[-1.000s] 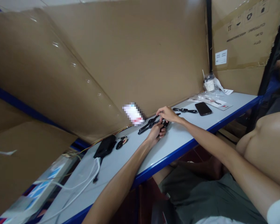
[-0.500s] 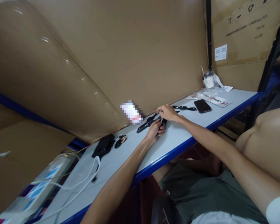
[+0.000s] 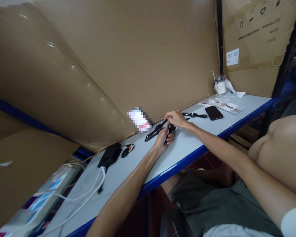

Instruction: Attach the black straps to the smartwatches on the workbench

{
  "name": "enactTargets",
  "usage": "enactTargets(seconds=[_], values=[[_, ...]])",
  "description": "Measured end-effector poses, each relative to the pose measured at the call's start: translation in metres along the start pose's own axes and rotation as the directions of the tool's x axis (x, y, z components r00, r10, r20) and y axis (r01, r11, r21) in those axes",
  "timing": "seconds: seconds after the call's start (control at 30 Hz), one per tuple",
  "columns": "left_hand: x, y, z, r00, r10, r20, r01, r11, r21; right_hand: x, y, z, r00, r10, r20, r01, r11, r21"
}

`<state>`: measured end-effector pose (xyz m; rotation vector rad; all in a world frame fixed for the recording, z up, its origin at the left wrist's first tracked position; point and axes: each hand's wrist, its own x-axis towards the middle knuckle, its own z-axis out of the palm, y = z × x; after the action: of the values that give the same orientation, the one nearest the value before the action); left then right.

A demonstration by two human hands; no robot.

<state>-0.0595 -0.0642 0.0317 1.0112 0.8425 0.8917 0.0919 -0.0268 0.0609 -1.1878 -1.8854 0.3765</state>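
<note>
My left hand [image 3: 161, 140] is closed around a black wristwatch [image 3: 171, 127], its dark case showing between the fingers just over the table. My right hand [image 3: 175, 118] reaches in from the right, with thumb and forefinger pinched at the far side of the same watch. What lies between those fingertips is too small to make out. Behind and left of my left hand, black watches [image 3: 153, 134] with straps stretched out lie side by side, partly covered by the hands. Another black watch [image 3: 194, 115] lies right of my right hand.
The grey table [image 3: 187, 143] has a blue edge. To the right are a black phone [image 3: 213, 113], clear plastic packaging [image 3: 224, 100] and a bagged cup [image 3: 220, 86]. On the left lie a black box [image 3: 110, 154], small round items [image 3: 127, 150] and white cables [image 3: 88, 199]. A cardboard wall [image 3: 148, 59] stands behind.
My left thumb has shifted up along the watch, and more of its dark case shows. My right hand has moved very slightly left. Both hands keep their hold.
</note>
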Motion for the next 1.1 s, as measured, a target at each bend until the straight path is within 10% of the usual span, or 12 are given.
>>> enactTargets(seconds=[0.7,1.1], values=[[-0.003,-0.002,0.011,0.992,0.03,-0.121,-0.033,0.999,-0.021,0.009,0.004,0.01,0.996,-0.053,-0.074,0.047,0.996,-0.07],[0.005,-0.004,-0.009,0.889,0.411,-0.204,-0.353,0.897,0.267,0.004,0.009,0.007,0.944,0.243,-0.221,-0.264,0.962,-0.068]])
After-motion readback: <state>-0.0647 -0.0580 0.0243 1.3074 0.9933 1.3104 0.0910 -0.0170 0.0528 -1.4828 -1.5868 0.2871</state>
